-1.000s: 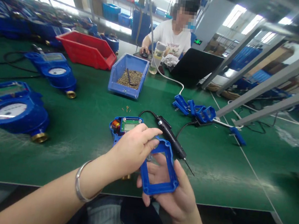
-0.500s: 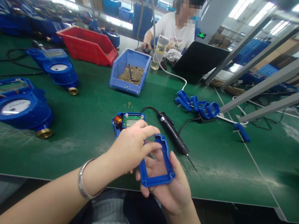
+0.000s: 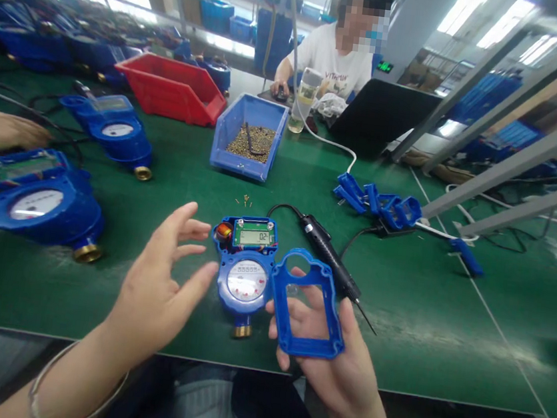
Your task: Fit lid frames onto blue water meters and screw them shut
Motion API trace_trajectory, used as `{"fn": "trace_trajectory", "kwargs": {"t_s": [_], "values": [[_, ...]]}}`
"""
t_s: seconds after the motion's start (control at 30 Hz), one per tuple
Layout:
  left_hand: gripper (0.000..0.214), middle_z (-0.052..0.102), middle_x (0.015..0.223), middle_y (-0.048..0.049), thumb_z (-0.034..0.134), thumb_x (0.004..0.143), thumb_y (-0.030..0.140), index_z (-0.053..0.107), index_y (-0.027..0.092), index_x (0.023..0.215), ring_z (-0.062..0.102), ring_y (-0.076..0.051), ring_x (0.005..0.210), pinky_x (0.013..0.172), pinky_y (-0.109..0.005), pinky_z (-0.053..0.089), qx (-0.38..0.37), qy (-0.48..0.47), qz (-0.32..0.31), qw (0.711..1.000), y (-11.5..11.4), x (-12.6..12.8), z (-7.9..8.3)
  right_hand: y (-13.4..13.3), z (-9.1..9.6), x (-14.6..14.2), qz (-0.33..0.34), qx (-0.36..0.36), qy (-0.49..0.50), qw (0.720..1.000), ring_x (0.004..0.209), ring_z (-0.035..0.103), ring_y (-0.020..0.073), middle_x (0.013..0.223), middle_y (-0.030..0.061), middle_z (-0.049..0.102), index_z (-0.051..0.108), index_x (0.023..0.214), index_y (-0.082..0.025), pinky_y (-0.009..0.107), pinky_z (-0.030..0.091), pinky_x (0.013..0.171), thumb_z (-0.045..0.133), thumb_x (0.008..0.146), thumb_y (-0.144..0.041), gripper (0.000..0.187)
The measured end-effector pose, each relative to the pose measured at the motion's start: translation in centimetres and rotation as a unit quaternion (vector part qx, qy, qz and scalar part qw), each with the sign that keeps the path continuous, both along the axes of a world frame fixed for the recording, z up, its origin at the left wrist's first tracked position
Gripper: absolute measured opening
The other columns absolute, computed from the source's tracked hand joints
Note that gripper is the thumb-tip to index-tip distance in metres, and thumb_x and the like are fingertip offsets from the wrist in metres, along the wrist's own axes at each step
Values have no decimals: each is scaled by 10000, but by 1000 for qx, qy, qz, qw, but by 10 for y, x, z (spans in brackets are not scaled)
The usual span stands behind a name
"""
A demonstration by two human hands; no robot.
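My right hand (image 3: 340,370) holds a blue plastic cover frame (image 3: 288,338), with a rectangular window and a round hole, tilted above the table's front part. To its left, my left hand (image 3: 159,283) is empty, its fingers apart and curved toward a blue water meter (image 3: 222,282). That meter lies open on the green table, with a lit display (image 3: 256,237) on its circuit board, a round dial (image 3: 247,279) and a brass end at the bottom. A black electric screwdriver (image 3: 331,255) lies to the right, partly behind the cover frame. Several small screws (image 3: 246,200) lie beyond the meter.
A blue bin (image 3: 243,165) of small brass parts and a red bin (image 3: 166,92) stand farther back. Other meters (image 3: 44,209) are at left, where another person's hand (image 3: 6,131) reaches in. Blue covers (image 3: 389,208) lie at right near metal struts. A co-worker (image 3: 343,55) sits opposite.
My left hand has let go of the cover frame and moved left, uncovering the meter. The frame stays in my right hand. Another person's hand has come in at the left edge.
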State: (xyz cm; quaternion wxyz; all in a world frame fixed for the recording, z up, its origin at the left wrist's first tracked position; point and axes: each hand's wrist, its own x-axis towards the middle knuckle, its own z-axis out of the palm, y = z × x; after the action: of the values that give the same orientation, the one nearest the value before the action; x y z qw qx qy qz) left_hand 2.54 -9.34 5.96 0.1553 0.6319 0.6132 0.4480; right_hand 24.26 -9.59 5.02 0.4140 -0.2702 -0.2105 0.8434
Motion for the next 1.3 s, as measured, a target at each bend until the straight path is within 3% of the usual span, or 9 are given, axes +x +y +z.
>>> {"fn": "trace_trajectory", "kwargs": {"t_s": [0.13,0.3,0.47,0.6,0.8,1.0,1.1,1.17,1.3], "values": [[1040,363,1383,-154,797,583,495,219,250,1413,400,-348,1271,1009,-492,434,-4,45,-134,990,-16,30,-13,-9,-3,-17,19,11,-27,999,810,618,169,966,80,639,611,1104,-207,223,495,645,508,865,-565,443],[1126,365,1268,-136,901,280,475,398,270,1267,552,-337,1060,820,-457,562,-41,30,-116,992,-18,50,-13,-21,2,-29,35,10,-56,998,745,582,126,920,32,588,638,1037,-222,210,489,635,526,867,-538,376],[619,506,1059,-58,859,533,304,532,255,1056,638,-209,852,674,-289,590,-59,-6,-149,987,-5,34,-2,-20,6,-28,83,39,-47,995,685,575,122,919,35,582,614,1116,-262,199,475,548,533,855,-550,397],[361,628,1112,-19,484,870,116,504,308,1176,640,-143,999,854,-228,538,-15,-12,-204,979,0,18,0,-18,6,-25,100,39,-54,993,793,609,169,1006,73,589,538,1251,-259,220,471,570,510,852,-579,512],[918,587,1277,-77,755,664,269,245,297,1426,617,-272,1080,856,-340,561,-98,-27,-165,981,-7,13,-11,-14,16,-23,89,33,-152,984,893,588,202,1144,78,562,514,1283,-302,278,481,661,553,816,-584,548],[403,707,1003,1,537,838,166,549,306,1215,681,-169,870,746,-220,551,-22,-39,-233,972,1,-11,6,-7,19,-2,182,60,-200,961,867,617,246,1024,104,633,452,1344,-259,364,485,742,520,780,-656,693],[179,657,740,27,507,871,154,650,252,824,641,-123,732,708,-209,517,36,-151,-90,984,16,-24,-9,7,17,10,102,134,-221,961,983,608,264,1155,100,605,456,1332,-288,353,506,771,529,804,-607,621],[111,657,876,5,608,826,214,641,247,926,630,-150,875,836,-262,500,25,-201,14,979,29,-26,-30,23,19,13,13,206,-257,944,1031,596,251,1229,72,568,445,1333,-323,334,521,782,562,818,-547,574],[1060,333,1457,-133,824,533,475,287,216,1410,312,-335,1343,1105,-493,291,-146,-269,-46,951,50,-15,-66,65,27,4,-52,323,-394,859,1099,565,237,1240,40,554,310,1393,-390,395,480,927,691,763,-464,739]]}}
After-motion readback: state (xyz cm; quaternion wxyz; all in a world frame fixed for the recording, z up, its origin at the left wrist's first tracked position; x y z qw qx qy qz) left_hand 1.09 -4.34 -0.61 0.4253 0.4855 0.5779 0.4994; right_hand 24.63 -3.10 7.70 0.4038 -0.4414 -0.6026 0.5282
